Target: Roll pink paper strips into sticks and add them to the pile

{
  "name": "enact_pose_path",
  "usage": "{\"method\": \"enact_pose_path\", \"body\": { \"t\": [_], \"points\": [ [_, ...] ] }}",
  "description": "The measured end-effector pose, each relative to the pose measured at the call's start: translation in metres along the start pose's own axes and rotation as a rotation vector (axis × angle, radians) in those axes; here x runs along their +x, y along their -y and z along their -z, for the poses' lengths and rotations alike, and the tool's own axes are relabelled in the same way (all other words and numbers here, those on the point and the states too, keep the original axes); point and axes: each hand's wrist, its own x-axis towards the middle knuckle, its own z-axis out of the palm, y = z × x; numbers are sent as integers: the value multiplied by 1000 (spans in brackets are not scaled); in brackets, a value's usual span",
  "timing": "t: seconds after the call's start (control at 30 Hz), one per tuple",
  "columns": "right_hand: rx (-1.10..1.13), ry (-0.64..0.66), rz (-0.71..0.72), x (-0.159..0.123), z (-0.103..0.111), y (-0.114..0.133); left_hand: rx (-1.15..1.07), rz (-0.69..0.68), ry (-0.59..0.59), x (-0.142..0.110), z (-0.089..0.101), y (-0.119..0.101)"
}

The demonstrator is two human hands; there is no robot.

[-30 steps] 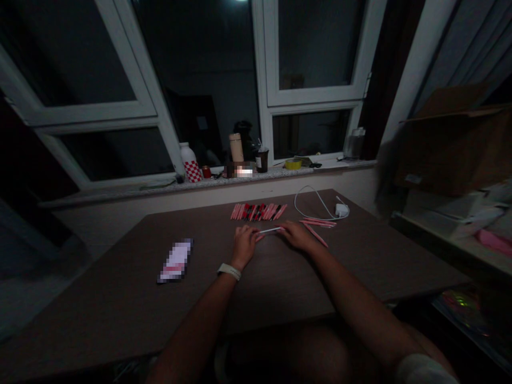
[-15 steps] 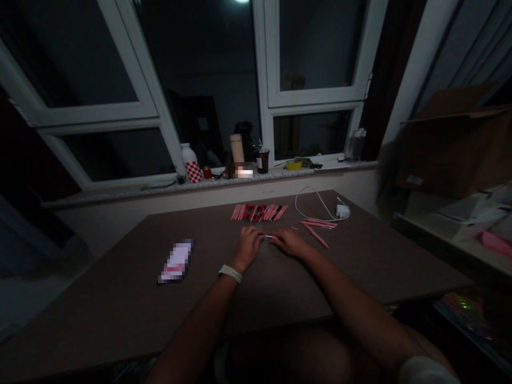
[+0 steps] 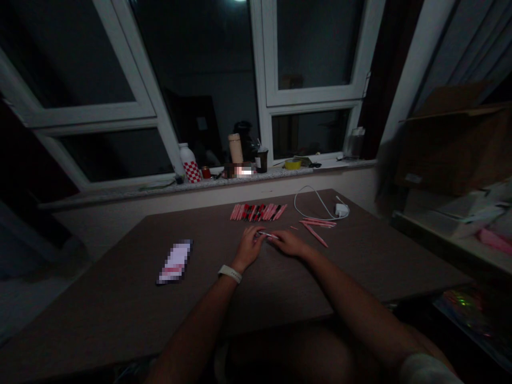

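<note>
A slim pen (image 3: pixel 266 234), pale with some pink, spans the gap between my two hands just above the table. My left hand (image 3: pixel 248 249) is closed round its left end, and a bit of pink shows at the fingertips. Pinched on the right end is my right hand (image 3: pixel 291 244). Fingers cover much of the pen, and the dim light hides its details. Beyond my hands lies a row of pink, red and black pens (image 3: pixel 258 212). Several loose pink pens (image 3: pixel 316 233) rest to the right, near a tiny pink piece (image 3: pixel 294 228).
A phone (image 3: pixel 175 262) lies on the table (image 3: pixel 132 304) at left. A white charger (image 3: pixel 341 209) with its cable sits at the back right. Along the windowsill stand a checkered bottle (image 3: pixel 190 164), a beige flask (image 3: pixel 236 148) and yellow tape (image 3: pixel 293 165). A cardboard box (image 3: pixel 452 149) is at right.
The pen between my hands has tilted, its left end now higher, and more of its length shows. My hands have stayed in nearly the same place.
</note>
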Motion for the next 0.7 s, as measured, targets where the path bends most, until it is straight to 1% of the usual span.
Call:
{"method": "enact_pose_path", "body": {
  "t": [0.1, 0.2, 0.3, 0.4, 0.47, 0.53, 0.7],
  "points": [
    [32, -6, 8, 0, 1, -1, -29, 54, -66, 0, -3, 1],
    [17, -52, -22, 0, 2, -2, 98, 102, -111, -3, -4, 7],
    [-40, -127, -102, 0, 4, -5, 302, 197, -54, -7, -3, 14],
    [-89, -175, -158, 1, 6, -10, 411, 266, 24, -11, -2, 19],
    [-119, -186, -177, 1, 7, -14, 418, 261, 53, -11, -1, 21],
    [-153, -181, -191, 1, 7, -16, 402, 261, 57, -11, -1, 21],
    [-223, -120, -223, -2, 11, -15, 286, 257, -17, -7, 0, 20]
  ]
}}
